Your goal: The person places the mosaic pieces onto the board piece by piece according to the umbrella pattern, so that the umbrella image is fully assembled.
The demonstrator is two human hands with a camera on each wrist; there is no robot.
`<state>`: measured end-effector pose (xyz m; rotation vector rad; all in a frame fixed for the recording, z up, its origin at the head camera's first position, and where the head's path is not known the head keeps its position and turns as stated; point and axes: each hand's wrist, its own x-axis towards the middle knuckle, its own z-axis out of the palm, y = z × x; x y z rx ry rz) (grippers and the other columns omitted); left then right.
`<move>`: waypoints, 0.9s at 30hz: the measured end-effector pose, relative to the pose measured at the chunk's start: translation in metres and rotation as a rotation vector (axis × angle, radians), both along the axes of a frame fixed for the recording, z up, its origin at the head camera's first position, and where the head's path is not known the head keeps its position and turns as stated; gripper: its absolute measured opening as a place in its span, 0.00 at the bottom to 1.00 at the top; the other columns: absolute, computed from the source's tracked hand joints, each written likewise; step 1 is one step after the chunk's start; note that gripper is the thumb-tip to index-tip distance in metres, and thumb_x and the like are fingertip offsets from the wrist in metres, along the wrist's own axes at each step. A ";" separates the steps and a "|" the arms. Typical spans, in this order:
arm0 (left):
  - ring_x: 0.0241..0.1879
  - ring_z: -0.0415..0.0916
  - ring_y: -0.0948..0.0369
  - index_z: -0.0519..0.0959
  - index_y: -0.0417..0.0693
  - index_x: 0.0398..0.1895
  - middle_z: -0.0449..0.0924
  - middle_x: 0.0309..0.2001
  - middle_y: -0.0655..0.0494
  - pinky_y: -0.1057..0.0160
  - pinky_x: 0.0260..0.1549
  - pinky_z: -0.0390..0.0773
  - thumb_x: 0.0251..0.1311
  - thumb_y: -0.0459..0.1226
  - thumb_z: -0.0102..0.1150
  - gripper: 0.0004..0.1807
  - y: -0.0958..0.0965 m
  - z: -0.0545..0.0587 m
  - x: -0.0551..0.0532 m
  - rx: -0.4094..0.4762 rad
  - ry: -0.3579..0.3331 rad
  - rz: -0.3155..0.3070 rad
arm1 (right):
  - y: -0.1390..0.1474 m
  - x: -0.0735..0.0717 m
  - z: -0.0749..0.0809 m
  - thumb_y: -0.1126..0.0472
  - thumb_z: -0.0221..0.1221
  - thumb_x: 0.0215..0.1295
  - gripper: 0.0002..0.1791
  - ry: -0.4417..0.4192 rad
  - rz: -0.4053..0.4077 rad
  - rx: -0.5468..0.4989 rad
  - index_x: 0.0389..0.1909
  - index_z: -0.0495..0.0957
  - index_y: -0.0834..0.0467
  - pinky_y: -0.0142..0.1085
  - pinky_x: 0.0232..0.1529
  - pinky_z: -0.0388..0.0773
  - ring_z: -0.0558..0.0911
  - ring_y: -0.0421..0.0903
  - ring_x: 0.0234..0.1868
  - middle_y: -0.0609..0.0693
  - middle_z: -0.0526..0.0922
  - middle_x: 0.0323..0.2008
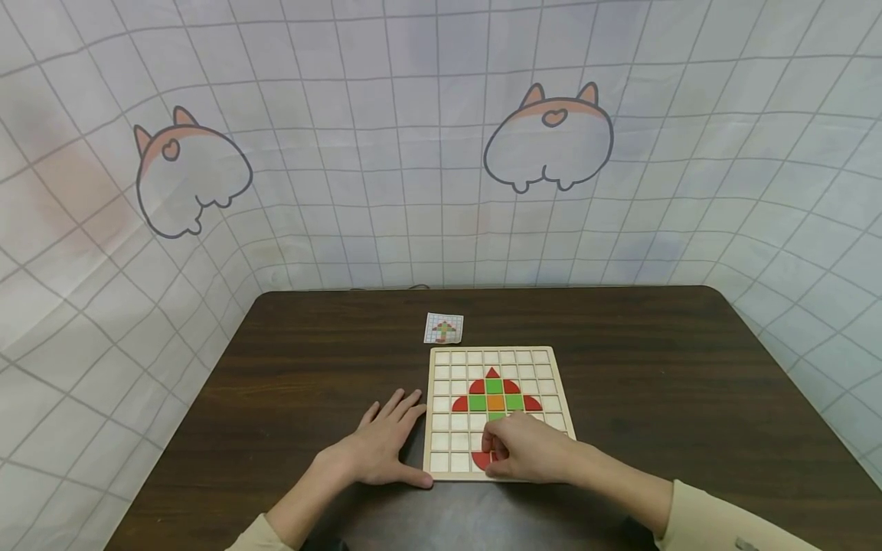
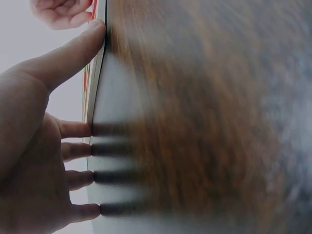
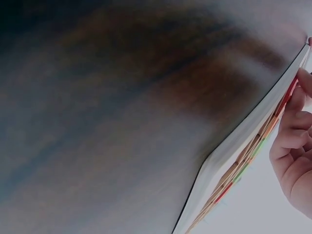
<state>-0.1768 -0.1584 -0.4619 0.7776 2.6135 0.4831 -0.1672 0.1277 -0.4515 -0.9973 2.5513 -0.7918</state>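
Note:
A pale wooden grid board (image 1: 441,441) lies on the table, with red, green and orange flat pieces set in its cells. Over its near edge, my right hand (image 1: 530,448) has its fingers curled, with thumb and forefinger pinching a small red piece (image 1: 494,456). Just left of those fingertips sits a red rounded piece (image 1: 480,460) in the bottom row. Spread fingers of my left hand (image 1: 379,448) rest on the table beside the board's left side. Its thumb (image 2: 73,53) touches the near left corner. Part of the pattern is hidden under my right hand.
Beyond the board lies a small printed card (image 1: 444,328) with a similar coloured pattern on a grid. The dark wooden table (image 1: 654,367) extends on both sides. A white grid-patterned curtain (image 1: 386,153) with cartoon drawings surrounds its back and sides.

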 end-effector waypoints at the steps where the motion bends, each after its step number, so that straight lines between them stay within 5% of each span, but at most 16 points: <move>1: 0.80 0.37 0.43 0.57 0.45 0.80 0.45 0.82 0.46 0.31 0.69 0.45 0.52 0.70 0.67 0.61 0.000 0.000 0.000 0.002 -0.001 0.000 | 0.000 0.000 0.000 0.63 0.72 0.58 0.09 0.006 0.002 0.002 0.31 0.79 0.53 0.30 0.26 0.71 0.70 0.33 0.21 0.36 0.70 0.17; 9: 0.80 0.38 0.43 0.57 0.43 0.80 0.45 0.82 0.45 0.31 0.69 0.46 0.53 0.69 0.68 0.60 0.001 0.003 0.002 0.009 -0.002 -0.001 | 0.001 -0.001 0.000 0.63 0.71 0.57 0.08 0.033 0.003 0.019 0.32 0.80 0.53 0.30 0.26 0.71 0.70 0.33 0.20 0.35 0.71 0.18; 16: 0.80 0.39 0.43 0.59 0.45 0.79 0.46 0.82 0.46 0.32 0.70 0.47 0.54 0.69 0.66 0.58 -0.002 0.004 0.000 0.024 -0.026 0.010 | 0.011 0.001 0.007 0.54 0.73 0.61 0.11 0.011 -0.022 -0.009 0.35 0.81 0.53 0.31 0.24 0.71 0.71 0.34 0.20 0.35 0.72 0.18; 22: 0.76 0.56 0.44 0.67 0.46 0.75 0.56 0.79 0.44 0.35 0.67 0.59 0.63 0.64 0.63 0.46 -0.008 0.007 -0.012 0.128 -0.022 0.076 | 0.037 -0.008 0.014 0.56 0.69 0.66 0.06 0.056 -0.071 -0.039 0.36 0.82 0.52 0.31 0.23 0.70 0.70 0.32 0.19 0.36 0.74 0.19; 27: 0.73 0.61 0.43 0.69 0.42 0.73 0.60 0.76 0.41 0.40 0.66 0.64 0.71 0.53 0.61 0.35 -0.015 0.010 -0.029 0.223 0.094 0.128 | 0.066 -0.022 0.021 0.58 0.67 0.68 0.04 0.101 -0.156 -0.059 0.37 0.82 0.53 0.32 0.24 0.71 0.71 0.34 0.21 0.37 0.75 0.22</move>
